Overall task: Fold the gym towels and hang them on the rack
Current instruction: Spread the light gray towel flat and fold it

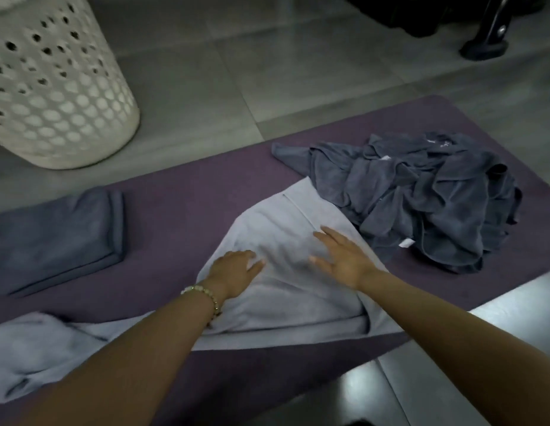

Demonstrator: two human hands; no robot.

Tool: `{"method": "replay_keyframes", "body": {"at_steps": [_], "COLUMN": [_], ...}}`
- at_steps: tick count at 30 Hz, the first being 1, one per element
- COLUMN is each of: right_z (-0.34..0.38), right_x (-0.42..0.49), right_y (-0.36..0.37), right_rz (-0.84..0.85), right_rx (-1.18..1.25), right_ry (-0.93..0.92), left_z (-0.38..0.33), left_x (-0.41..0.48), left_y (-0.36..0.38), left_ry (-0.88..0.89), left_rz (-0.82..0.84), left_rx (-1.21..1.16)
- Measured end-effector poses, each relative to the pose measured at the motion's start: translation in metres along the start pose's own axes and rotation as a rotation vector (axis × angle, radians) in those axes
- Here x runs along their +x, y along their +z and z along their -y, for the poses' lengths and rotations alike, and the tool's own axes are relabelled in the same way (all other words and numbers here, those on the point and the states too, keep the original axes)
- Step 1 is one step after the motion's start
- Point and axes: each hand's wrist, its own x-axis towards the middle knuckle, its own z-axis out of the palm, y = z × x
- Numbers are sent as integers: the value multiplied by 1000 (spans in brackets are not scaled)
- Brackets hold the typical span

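Open and flat, left hand (233, 270) and right hand (344, 256) pressed the pale towel (276, 235); its loose tail ran leftward.

Both bare forearms reach in from the lower edge, the left from seven o'clock, the right from four o'clock. The left hand (235, 270) lies palm down, fingers together toward two o'clock (tips blurred). The right hand (344, 256) lies flat, fingers spread toward ten o'clock.

Bare mat (181, 195) between folded towel (57, 235) and crumpled pile (421, 198).
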Motion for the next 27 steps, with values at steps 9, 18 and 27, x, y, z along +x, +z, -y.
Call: {"method": "replay_keyframes", "body": {"at_steps": [9, 18, 27], "right_z": [165, 229, 238], "right_x": [74, 39, 44], "right_y": [30, 147, 173], "right_rz": [143, 353, 286], "right_rx": [-79, -125, 22], "right_ry": [-247, -468, -554], "left_z": [172, 274, 316], "left_x": [-81, -168, -174], "left_y": [-48, 32, 19], "left_ry": [-186, -84, 98], "left_rz": [-38, -85, -270], "left_rx": [-1, 28, 314]}}
